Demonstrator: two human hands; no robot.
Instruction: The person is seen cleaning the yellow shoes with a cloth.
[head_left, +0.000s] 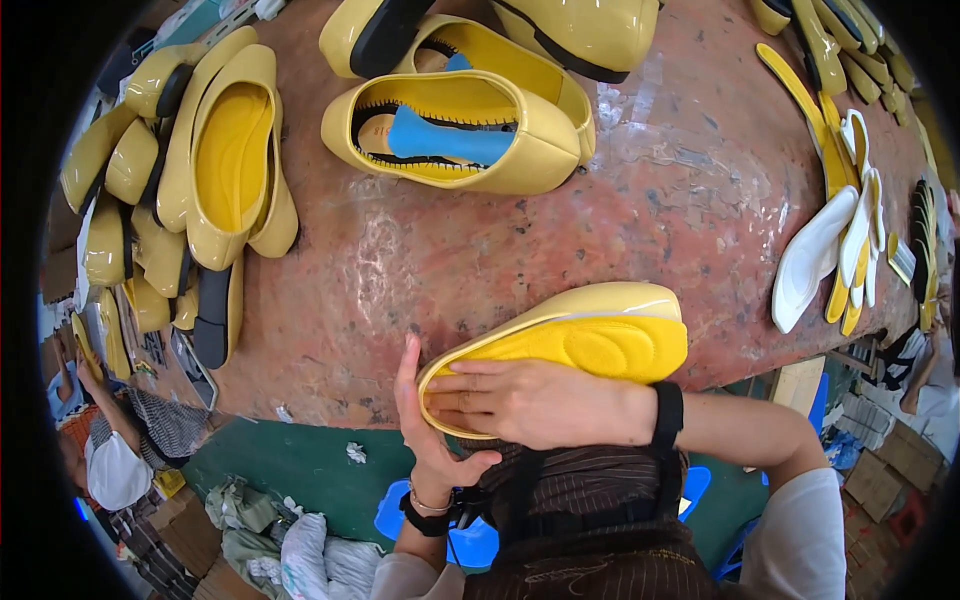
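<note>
A glossy pale-yellow flat shoe (600, 298) lies tilted near the front edge of the table, its opening facing me. A bright yellow padded insole (630, 350) lies in it, and its rounded heel end shows at the right. My left hand (432, 445) cups the toe end from the left, fingers up along the rim and thumb pointing right. Reaching in from the right, my right hand (545, 402) lies flat over the insole, fingers stretched toward the toe. Its thumb and the near side of the shoe are hidden.
Several yellow shoes (235, 165) are heaped at the left. Another shoe with a blue piece inside (450, 140) lies at the far middle. White and yellow insoles (815, 260) lie at the right, beyond them more shoes (820, 40). Another person (120, 465) sits at the left.
</note>
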